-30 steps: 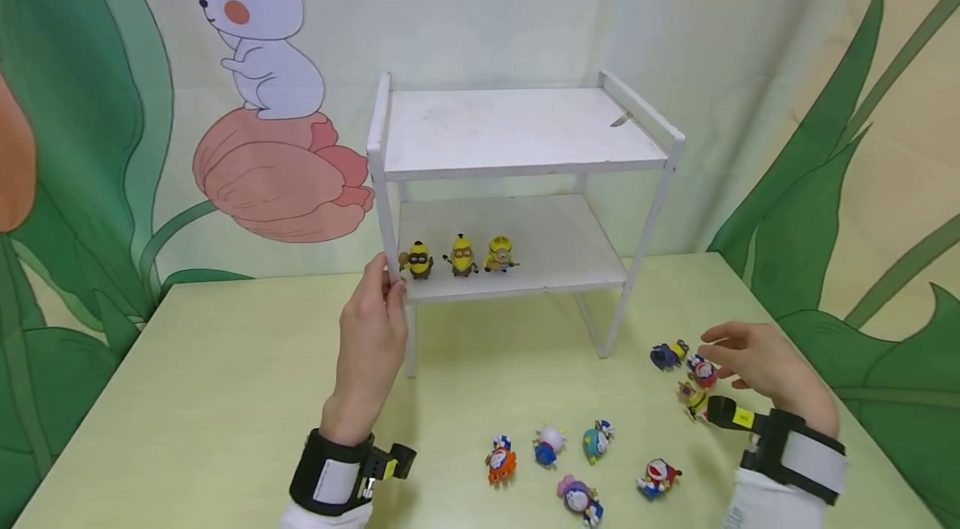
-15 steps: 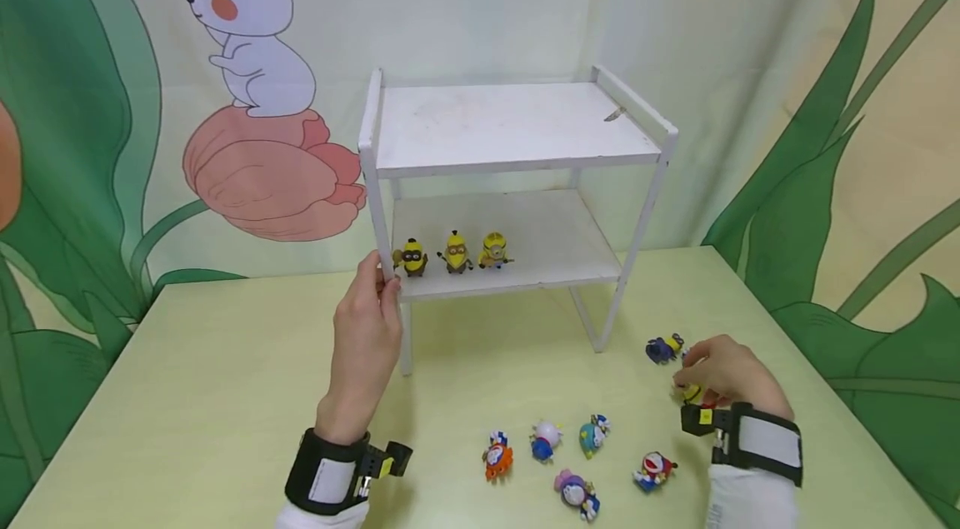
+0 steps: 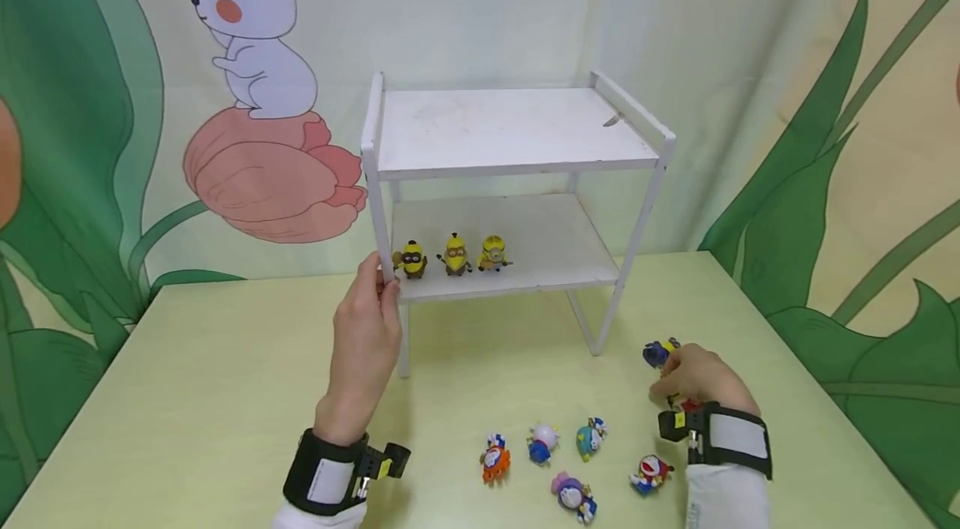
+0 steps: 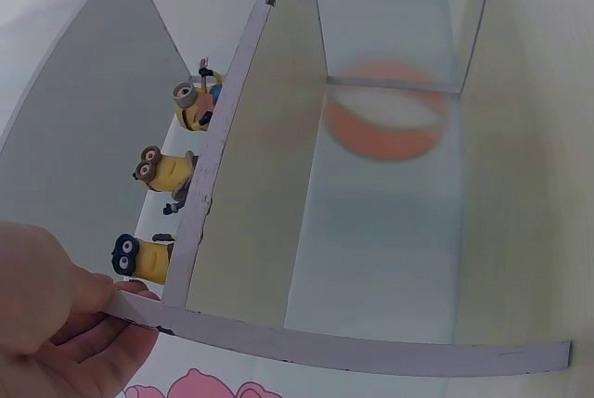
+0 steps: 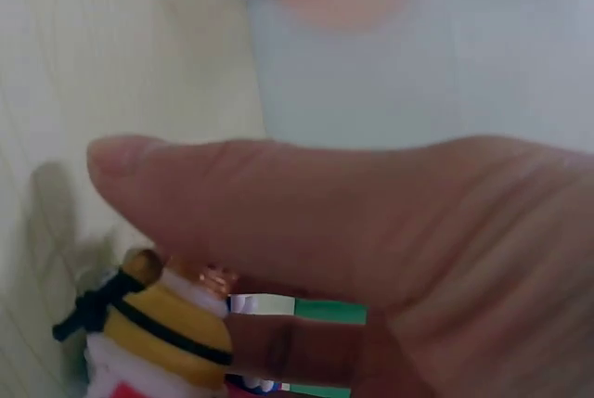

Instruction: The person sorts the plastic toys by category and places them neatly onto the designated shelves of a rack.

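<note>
My left hand (image 3: 363,341) grips the front left post of a white two-tier shelf (image 3: 517,129), with thumb and fingers around it in the left wrist view. Three yellow minion figurines (image 3: 454,256) stand in a row on the lower tier, near that hand. On the table's right side, my right hand (image 3: 705,379) reaches down over small figurines. The right wrist view has its thumb and a finger around a yellow figurine (image 5: 172,338) with a dark strap and a white-and-red lower part. Beside the fingertips lies a dark blue and yellow figurine (image 3: 657,353).
Several colourful figurines lie on the pale yellow table in front of the shelf, including an orange one (image 3: 495,460), a purple one (image 3: 573,494), a teal one (image 3: 590,438) and a red-and-blue one (image 3: 651,474). Behind hangs a printed curtain (image 3: 480,4) with a rabbit.
My right hand has moved left and down onto the figurines at the right, its fingers closing around the yellow one. My left hand stays on the shelf post.
</note>
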`<state>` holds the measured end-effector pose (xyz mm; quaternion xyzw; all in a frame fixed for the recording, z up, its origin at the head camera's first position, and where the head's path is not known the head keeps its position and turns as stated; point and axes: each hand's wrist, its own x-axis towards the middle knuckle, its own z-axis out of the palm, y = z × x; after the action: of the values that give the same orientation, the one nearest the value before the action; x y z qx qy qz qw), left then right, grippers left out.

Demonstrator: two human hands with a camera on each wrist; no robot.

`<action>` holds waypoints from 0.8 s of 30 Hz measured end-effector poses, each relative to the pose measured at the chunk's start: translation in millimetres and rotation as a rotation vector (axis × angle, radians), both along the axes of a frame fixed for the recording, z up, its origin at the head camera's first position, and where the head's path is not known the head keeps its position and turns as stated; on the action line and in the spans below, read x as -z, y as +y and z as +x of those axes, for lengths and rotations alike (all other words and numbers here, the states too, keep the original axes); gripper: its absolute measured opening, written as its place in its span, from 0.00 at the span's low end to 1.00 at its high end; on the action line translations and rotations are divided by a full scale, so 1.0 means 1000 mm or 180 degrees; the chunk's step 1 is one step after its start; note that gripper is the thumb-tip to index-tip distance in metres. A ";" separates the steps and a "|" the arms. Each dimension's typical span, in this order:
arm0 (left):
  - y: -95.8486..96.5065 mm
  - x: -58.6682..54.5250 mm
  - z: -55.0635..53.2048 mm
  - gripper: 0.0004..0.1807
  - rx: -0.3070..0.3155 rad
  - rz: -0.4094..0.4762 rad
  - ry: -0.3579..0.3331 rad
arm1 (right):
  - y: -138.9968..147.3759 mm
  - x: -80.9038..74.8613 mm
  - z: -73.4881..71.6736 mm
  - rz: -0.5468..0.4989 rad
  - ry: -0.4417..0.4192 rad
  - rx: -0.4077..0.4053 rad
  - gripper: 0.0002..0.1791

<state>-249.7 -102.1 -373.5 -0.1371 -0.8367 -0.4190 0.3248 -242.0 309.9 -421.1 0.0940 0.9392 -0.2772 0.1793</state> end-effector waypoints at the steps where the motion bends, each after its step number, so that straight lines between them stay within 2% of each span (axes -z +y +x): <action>1: 0.000 0.000 0.000 0.18 0.0000 -0.0005 0.0001 | 0.000 0.001 0.000 0.0003 0.0004 0.0015 0.17; 8: 0.001 -0.001 -0.001 0.18 -0.0024 -0.0019 0.0011 | 0.004 0.001 0.001 -0.0057 0.0102 0.0062 0.13; 12: 0.001 0.000 0.000 0.18 -0.0024 -0.0018 -0.0007 | 0.005 -0.005 0.003 -0.0159 0.0126 0.0101 0.09; 15: 0.001 0.000 0.000 0.18 -0.0023 -0.0025 -0.0018 | 0.006 -0.010 0.005 -0.0153 0.0212 0.0035 0.08; 20: 0.001 0.001 -0.001 0.18 -0.0028 -0.0041 -0.0004 | 0.009 -0.016 0.008 -0.0164 0.0365 -0.0038 0.08; 24: 0.001 0.001 -0.001 0.18 -0.0020 -0.0054 0.0009 | 0.011 -0.020 0.010 -0.0238 0.0384 -0.0022 0.08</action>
<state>-250.6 -101.0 -374.6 -0.1377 -0.8402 -0.4108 0.3260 -232.0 321.2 -401.3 0.0672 0.9376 -0.3167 0.1268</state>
